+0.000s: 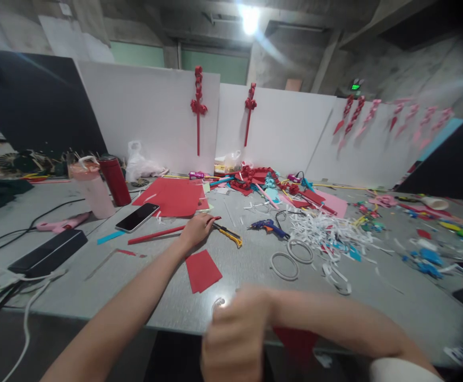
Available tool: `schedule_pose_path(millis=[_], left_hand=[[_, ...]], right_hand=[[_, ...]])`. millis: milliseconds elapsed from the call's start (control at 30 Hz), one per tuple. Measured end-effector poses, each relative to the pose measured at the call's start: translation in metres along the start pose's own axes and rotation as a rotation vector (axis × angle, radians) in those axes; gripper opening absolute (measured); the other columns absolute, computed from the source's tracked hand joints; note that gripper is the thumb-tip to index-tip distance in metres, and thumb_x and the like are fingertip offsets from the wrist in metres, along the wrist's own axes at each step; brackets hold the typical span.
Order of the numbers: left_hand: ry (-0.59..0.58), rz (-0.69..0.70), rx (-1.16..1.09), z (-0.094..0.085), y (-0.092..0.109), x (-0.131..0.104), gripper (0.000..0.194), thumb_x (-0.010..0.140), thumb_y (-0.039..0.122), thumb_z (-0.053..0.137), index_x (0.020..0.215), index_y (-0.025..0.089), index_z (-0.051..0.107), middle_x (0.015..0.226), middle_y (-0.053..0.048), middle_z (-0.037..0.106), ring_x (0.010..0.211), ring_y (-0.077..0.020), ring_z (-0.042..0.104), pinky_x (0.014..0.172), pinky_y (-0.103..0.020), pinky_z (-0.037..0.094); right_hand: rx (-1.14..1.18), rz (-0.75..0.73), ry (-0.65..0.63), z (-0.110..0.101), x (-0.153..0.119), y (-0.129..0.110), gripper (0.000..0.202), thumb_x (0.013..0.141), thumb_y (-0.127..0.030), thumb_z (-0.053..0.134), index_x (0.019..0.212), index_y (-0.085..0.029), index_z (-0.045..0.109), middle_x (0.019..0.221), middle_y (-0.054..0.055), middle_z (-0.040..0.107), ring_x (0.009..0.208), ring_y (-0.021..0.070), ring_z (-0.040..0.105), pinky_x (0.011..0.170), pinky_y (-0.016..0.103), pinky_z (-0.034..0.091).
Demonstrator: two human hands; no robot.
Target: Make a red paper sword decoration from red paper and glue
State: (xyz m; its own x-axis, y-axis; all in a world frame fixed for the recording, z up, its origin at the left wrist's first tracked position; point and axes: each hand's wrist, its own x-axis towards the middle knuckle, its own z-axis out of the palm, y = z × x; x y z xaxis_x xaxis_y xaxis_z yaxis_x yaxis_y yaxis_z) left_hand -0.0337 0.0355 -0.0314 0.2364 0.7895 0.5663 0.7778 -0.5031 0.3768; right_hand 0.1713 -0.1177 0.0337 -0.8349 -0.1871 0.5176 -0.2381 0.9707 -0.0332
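Note:
My left hand (197, 229) rests on the grey table with its fingers bent around the end of something small and red, beside yellow-handled scissors (230, 234). A long red strip (155, 234) lies just left of that hand. Below it are some red paper pieces (203, 271). Blurred by motion, my right hand (235, 334) is near the front table edge; its fingers are curled, and what they hold, if anything, is hidden. Part of a red piece (297, 339) shows beneath the right forearm.
A phone (138, 217), large red sheets (171, 196), a pink bottle (92, 191) and a red flask (114, 180) are at left. A blue glue gun (269, 228), white rings (284, 266) and shredded white paper (323, 231) lie right of centre. White boards (152, 116) stand behind.

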Motion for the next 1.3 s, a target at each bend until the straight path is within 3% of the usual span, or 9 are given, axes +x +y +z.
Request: schedule_pose_path(millis=[67, 100, 200, 333, 600, 800, 1067, 1200, 1300], left_hand=[[0.006, -0.007, 0.021, -0.002, -0.004, 0.001, 0.032, 0.104, 0.032, 0.046, 0.113, 0.019, 0.074, 0.105, -0.011, 0.072, 0.098, -0.0231, 0.065, 0.091, -0.036, 0.050], [0.006, -0.009, 0.033, -0.002, -0.006, 0.001, 0.032, 0.105, 0.032, 0.045, 0.112, 0.018, 0.073, 0.104, -0.011, 0.072, 0.098, -0.0230, 0.065, 0.091, -0.036, 0.050], [0.009, -0.011, 0.053, -0.003, -0.010, 0.002, 0.033, 0.105, 0.032, 0.044, 0.111, 0.018, 0.073, 0.105, -0.011, 0.072, 0.100, -0.0229, 0.065, 0.092, -0.036, 0.050], [0.019, -0.001, 0.055, -0.002, -0.012, 0.002, 0.032, 0.105, 0.032, 0.046, 0.113, 0.018, 0.073, 0.107, -0.011, 0.072, 0.104, -0.0227, 0.065, 0.095, -0.035, 0.049], [0.081, -0.067, 0.171, -0.003, -0.022, 0.000, 0.033, 0.104, 0.032, 0.045, 0.111, 0.018, 0.074, 0.105, -0.012, 0.073, 0.102, -0.0266, 0.063, 0.092, -0.038, 0.049], [0.095, -0.103, 0.254, -0.001, -0.028, -0.002, 0.032, 0.102, 0.032, 0.046, 0.106, 0.020, 0.075, 0.098, -0.012, 0.073, 0.096, -0.0259, 0.063, 0.088, -0.037, 0.049], [0.093, -0.140, 0.319, 0.007, -0.027, 0.004, 0.025, 0.098, 0.025, 0.051, 0.098, 0.016, 0.075, 0.098, -0.016, 0.070, 0.102, -0.0299, 0.060, 0.092, -0.042, 0.048], [0.199, -0.121, 0.116, -0.007, -0.012, 0.003, 0.026, 0.098, 0.030, 0.055, 0.114, 0.018, 0.072, 0.111, -0.014, 0.070, 0.106, -0.0283, 0.061, 0.098, -0.043, 0.047], [0.124, -0.036, -0.156, -0.020, 0.013, 0.002, 0.028, 0.100, 0.036, 0.054, 0.116, 0.020, 0.071, 0.112, -0.009, 0.073, 0.099, -0.0230, 0.066, 0.092, -0.036, 0.051]], right_hand=[[-0.134, -0.051, -0.189, 0.004, -0.003, 0.025, 0.024, 0.101, -0.039, 0.056, 0.086, -0.027, 0.071, 0.084, 0.003, 0.066, 0.075, 0.0181, 0.058, 0.065, 0.033, 0.049], [-0.245, 0.069, -0.250, 0.005, -0.006, 0.038, 0.022, 0.102, -0.032, 0.055, 0.092, -0.023, 0.072, 0.087, 0.006, 0.067, 0.080, 0.0192, 0.058, 0.072, 0.034, 0.049], [-0.324, 0.411, -0.299, 0.006, -0.020, 0.064, 0.047, 0.098, -0.056, 0.058, 0.124, -0.018, 0.068, 0.110, 0.013, 0.065, 0.100, 0.0258, 0.055, 0.089, 0.040, 0.045], [-0.235, 0.615, -0.292, 0.009, -0.040, 0.066, 0.063, 0.097, -0.067, 0.051, 0.145, -0.027, 0.056, 0.122, 0.013, 0.055, 0.114, 0.0298, 0.047, 0.099, 0.045, 0.038], [-0.214, 0.702, -0.317, 0.021, -0.052, 0.065, 0.046, 0.105, -0.052, 0.045, 0.144, -0.031, 0.059, 0.106, 0.009, 0.054, 0.101, 0.0245, 0.046, 0.088, 0.038, 0.033], [-0.205, 0.701, -0.304, 0.011, -0.053, 0.065, 0.039, 0.108, -0.044, 0.040, 0.133, -0.031, 0.068, 0.104, 0.008, 0.057, 0.099, 0.0233, 0.047, 0.092, 0.041, 0.030], [-0.051, 0.681, -0.010, -0.013, -0.070, 0.066, 0.040, 0.109, -0.041, 0.037, 0.128, -0.025, 0.069, 0.117, 0.010, 0.068, 0.115, 0.0238, 0.055, 0.101, 0.042, 0.032], [0.081, 0.789, 0.231, -0.008, -0.093, 0.066, 0.049, 0.108, -0.047, 0.035, 0.100, -0.019, 0.074, 0.092, 0.007, 0.070, 0.091, 0.0215, 0.060, 0.088, 0.037, 0.042], [0.263, 0.946, 0.427, -0.003, -0.103, 0.069, 0.055, 0.103, -0.057, 0.042, 0.076, -0.018, 0.070, 0.074, 0.003, 0.062, 0.071, 0.0186, 0.055, 0.071, 0.032, 0.043]])
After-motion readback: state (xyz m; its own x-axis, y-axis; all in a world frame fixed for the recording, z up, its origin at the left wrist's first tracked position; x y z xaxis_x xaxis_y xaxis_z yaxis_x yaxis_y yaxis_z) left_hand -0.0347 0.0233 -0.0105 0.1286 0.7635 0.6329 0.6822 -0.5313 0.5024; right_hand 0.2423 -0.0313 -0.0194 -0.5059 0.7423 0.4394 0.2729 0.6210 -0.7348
